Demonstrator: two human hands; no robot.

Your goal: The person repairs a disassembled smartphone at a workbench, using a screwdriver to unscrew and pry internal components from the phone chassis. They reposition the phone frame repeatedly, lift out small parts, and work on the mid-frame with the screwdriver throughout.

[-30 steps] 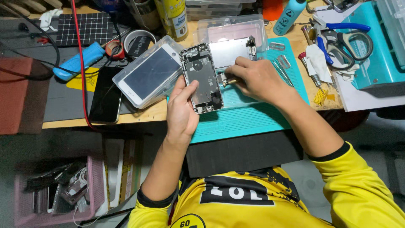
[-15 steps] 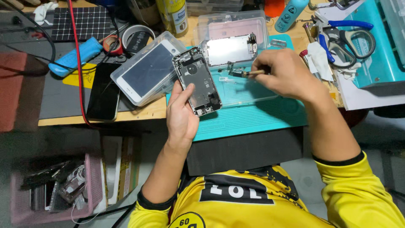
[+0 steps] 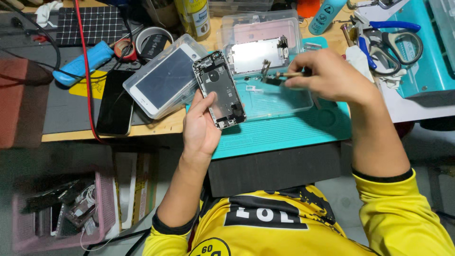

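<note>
Head view of a repair bench [image 3: 156,127]. The left hand [image 3: 201,125] holds an opened phone chassis [image 3: 219,90] from below, its internal parts facing up, fingers wrapped around the lower left edge and thumb along the side; the chassis is tilted and sits just above the near left corner of a teal work mat [image 3: 284,130]. The right hand [image 3: 327,76] hovers over the mat, fingers pressed together and pinching a thin tool [image 3: 284,75], at whose tip hangs a small dark part [image 3: 270,80]. Beneath it lies a clear plastic tray [image 3: 279,99], and behind that a detached screen assembly [image 3: 258,54], back side up, in a clear box. Left of the chassis, a white phone [image 3: 163,80] rests face up in a clear case, beside a black phone [image 3: 115,102] lying flat. Blue-handled pliers [image 3: 386,35] lie at far right, well apart from both hands.
</note>
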